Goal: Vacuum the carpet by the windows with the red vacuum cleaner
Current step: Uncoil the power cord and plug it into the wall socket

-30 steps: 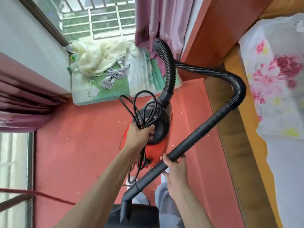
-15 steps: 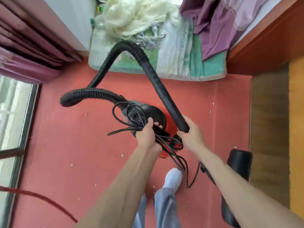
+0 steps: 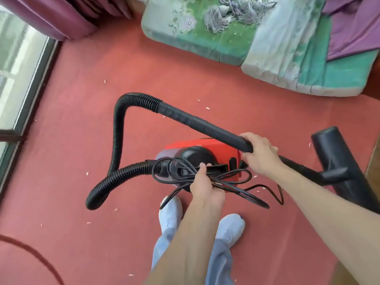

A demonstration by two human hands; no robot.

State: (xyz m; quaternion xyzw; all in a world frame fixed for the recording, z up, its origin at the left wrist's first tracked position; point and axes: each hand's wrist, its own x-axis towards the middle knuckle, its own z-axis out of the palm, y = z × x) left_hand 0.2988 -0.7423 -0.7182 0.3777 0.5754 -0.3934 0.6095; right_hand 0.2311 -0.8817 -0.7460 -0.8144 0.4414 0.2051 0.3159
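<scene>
Pale blue trousers, whitish-blue footwear

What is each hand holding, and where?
Left hand grips the cord bundle at its gathered middle, by the vacuum's handle. Right hand grips the wand mid-length.

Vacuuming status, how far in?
Barely started. Done: the red vacuum cleaner is at the carpet by the window. In hand: the left hand grips the bundled cord over the vacuum's top; the right hand holds the tube. Left: the cord is not unwound and pale scraps lie across the carpet, so cleaning likely hasn't begun.
</scene>
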